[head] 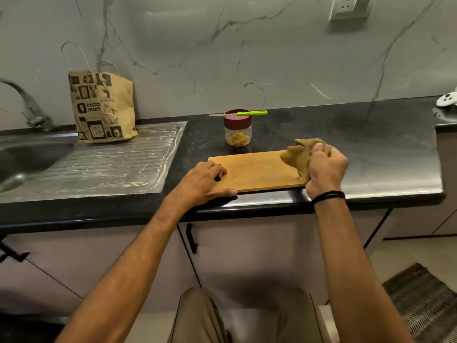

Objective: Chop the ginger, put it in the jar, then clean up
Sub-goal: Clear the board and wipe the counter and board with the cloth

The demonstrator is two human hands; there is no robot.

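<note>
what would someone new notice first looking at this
The right hand grips a crumpled brown cloth on the right end of the wooden cutting board, while the left hand rests on its left end. Behind the board stands a maroon-lidded jar with yellowish pieces inside, a green-handled knife lying across its lid. A printed paper bag stands on the drainboard at left.

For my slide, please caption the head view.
Right hand presses cloth on cutting board; left hand steadies it; knife rests on jar.
</note>
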